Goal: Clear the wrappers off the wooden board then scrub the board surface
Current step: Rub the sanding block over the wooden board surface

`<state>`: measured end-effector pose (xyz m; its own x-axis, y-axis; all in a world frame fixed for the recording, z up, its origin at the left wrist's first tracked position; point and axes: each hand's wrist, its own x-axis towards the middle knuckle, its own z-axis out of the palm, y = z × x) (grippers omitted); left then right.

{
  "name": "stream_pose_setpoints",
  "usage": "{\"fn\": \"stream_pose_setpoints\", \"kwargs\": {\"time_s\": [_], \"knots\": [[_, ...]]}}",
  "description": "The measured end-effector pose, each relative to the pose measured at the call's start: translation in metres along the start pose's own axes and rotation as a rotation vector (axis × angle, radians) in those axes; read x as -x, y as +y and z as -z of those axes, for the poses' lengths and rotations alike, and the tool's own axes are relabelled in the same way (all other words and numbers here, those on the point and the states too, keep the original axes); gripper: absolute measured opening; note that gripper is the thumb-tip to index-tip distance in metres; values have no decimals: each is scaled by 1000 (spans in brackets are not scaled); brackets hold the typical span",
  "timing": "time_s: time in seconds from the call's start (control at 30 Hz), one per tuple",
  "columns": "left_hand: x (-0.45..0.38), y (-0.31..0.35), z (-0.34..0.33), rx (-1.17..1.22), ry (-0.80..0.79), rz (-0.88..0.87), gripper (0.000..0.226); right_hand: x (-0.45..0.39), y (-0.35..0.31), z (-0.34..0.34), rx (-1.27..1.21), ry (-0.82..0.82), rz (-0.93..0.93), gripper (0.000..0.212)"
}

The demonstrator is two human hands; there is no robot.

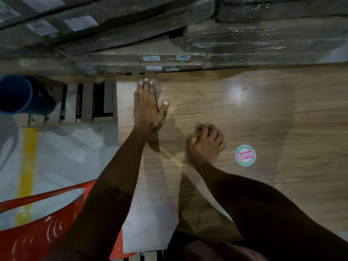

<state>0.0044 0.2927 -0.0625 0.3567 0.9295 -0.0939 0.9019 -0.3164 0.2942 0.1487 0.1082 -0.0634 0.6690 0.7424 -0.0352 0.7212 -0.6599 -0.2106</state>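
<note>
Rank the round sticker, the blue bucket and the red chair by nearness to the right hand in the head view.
From the right hand:
1. Round sticker, just to its right on the board.
2. Red chair, lower left.
3. Blue bucket, far left, upper.

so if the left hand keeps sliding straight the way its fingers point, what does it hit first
Probably the wrapped stack of boards at the far edge of the wooden board; the left hand, flat on a cloth, points at it.

Glossy wood-grain board [263, 119], dull cloth pad [158, 89], shiny red plastic chair [37, 232].
</note>
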Motion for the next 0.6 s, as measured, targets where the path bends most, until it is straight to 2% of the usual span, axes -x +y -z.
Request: {"fn": "stream_pose_setpoints", "kwargs": {"time_s": [0.07,0.2,0.27,0.4,0.47,0.6], "knots": [[0,1,-2,5,22,7,83,0,0,0,7,5,1,42],[-20,-15,5,20,83,257,81,0,0,1,1,14,4,42],[-21,-17,7,11,88,313,82,0,0,1,4,3,-6,43],[10,12,-3,-54,29,91,82,0,0,1,22,-23,-18,42],[15,12,-6,-61,18,68,80,1,0,1,25,-23,-17,42],[2,-16,1,2,73,357,80,-1,0,0,23,-18,-24,41]]}}
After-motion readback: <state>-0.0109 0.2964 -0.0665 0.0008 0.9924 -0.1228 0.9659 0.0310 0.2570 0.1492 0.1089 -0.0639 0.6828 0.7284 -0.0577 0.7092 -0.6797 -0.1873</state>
